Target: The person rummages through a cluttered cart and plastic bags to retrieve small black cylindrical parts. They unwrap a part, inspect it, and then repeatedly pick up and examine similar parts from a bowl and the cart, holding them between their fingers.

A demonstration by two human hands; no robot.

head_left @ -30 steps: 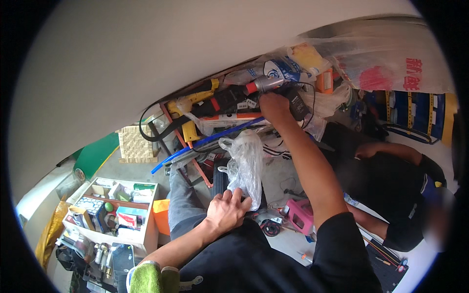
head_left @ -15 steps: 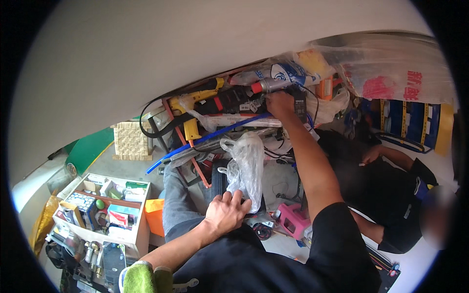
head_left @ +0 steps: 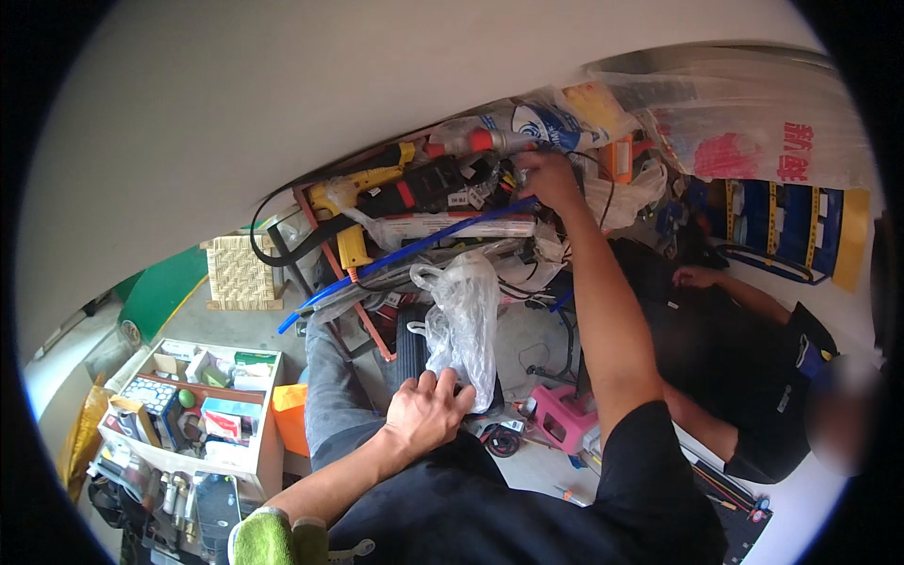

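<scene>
My right hand (head_left: 554, 181) reaches into a crowded rack of tools, fingers curled down among small items. What they grip, if anything, is hidden. Just beyond them lies a spray can with a red cap (head_left: 481, 140). A long blue tube (head_left: 405, 256) runs from beside this hand down to the left. My left hand (head_left: 428, 411) is lower, its fingers bent against the bottom of a crumpled clear plastic bag (head_left: 468, 306); its fingertips are covered. A yellow power tool (head_left: 353, 247) and a black case with a red patch (head_left: 419, 188) lie left of my right hand.
At right a co-worker in black (head_left: 744, 377) is close to my right arm. A pink plastic stool (head_left: 562, 419) stands below it. On the left are an open drawer box (head_left: 268, 443) of packages and a woven stool (head_left: 241, 268). Wrapped plastic (head_left: 730, 118) hangs at the back right.
My right hand has moved slightly farther into the rack, and the spray can has shifted away from me. The dark box beside that hand no longer shows. My left hand keeps its place by the bag.
</scene>
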